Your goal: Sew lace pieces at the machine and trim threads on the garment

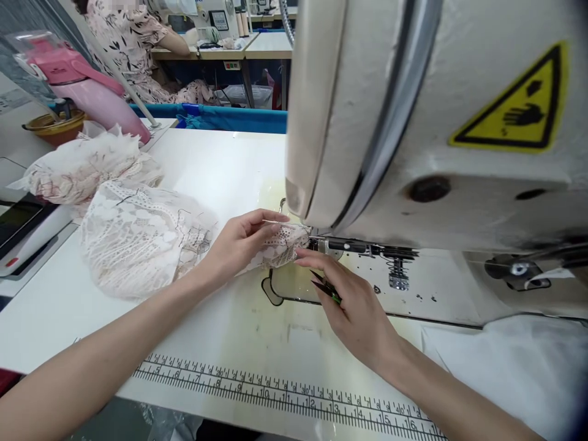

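White lace fabric [138, 236] lies bunched on the table at the left and narrows toward the sewing machine [367, 122]. My left hand [245, 239] is closed on its strip just left of the presser foot, thumb and fingers pinching the edge. In my right hand [356, 306] are thread snips [326, 286], dark blades pointing left and a bit of green at the handle. My right index fingertip reaches the lace beside the foot. The machine head hides the needle.
A pile of lace pieces [87, 165], a pink bottle [87, 92], a brown bowl [55, 127] and a phone [21, 217] are at the left. A ruler strip [285, 395] runs along the front edge. White cloth [519, 367] lies at the right. Another person [124, 49] sits beyond.
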A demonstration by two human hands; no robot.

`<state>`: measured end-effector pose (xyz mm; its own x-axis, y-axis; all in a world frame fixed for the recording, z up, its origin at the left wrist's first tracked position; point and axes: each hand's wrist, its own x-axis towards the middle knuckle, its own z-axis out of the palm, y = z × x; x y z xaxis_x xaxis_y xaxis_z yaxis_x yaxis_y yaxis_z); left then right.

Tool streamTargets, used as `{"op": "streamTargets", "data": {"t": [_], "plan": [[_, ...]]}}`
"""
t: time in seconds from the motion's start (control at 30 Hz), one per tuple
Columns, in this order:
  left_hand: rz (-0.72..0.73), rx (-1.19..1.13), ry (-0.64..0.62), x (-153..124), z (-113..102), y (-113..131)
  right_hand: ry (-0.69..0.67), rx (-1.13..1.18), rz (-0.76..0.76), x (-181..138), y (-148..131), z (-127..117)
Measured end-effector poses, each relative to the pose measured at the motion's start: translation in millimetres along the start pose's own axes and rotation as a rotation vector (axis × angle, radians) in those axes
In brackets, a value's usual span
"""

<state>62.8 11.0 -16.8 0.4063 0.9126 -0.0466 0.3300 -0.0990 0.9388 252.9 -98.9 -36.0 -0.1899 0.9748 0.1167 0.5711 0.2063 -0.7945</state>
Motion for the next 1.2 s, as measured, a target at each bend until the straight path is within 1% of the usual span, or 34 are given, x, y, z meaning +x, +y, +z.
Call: {"op": "streamTargets", "data": {"t": [0.13, 0.27, 0.37, 0.47, 0.63, 0.8, 0.97, 1.2], "plan": [[-0.066, -0.125, -0.017, 1.7, -3.7, -1.7, -0.006, -0.088, -0.046, -0.2, -1.6, 0.7], [-0.115, -0.244, -0.014, 1.6, -5.8, -5.6, -0.037, -0.234, -0.057, 0.4, -3.3, 1.8], [-0.140, -0.267, -0.003, 2.4, -6.9, -7.7, -0.041, -0.355, -0.094, 0.7, -2.5, 4.6], [-0.147, -0.272, 0.014, 3.0, -7.4, -9.0, -0.029, -0.428, -0.137, 0.1, -0.9, 8.1], [-0.140, -0.260, 0.032, 2.8, -7.0, -11.5, -0.014, -0.454, -0.171, -1.5, -0.8, 10.0], [-0.128, -0.261, 0.057, 2.6, -6.1, -12.5, -0.012, -0.456, -0.174, -1.5, -1.3, 9.2], [-0.153, -0.300, 0.031, 1.8, -5.5, -10.3, -0.010, -0.458, -0.186, -0.7, -1.0, 9.4], [-0.149, -0.337, 0.024, 1.9, -6.6, -9.8, 0.020, -0.461, -0.216, -1.3, 0.6, 9.3]]}}
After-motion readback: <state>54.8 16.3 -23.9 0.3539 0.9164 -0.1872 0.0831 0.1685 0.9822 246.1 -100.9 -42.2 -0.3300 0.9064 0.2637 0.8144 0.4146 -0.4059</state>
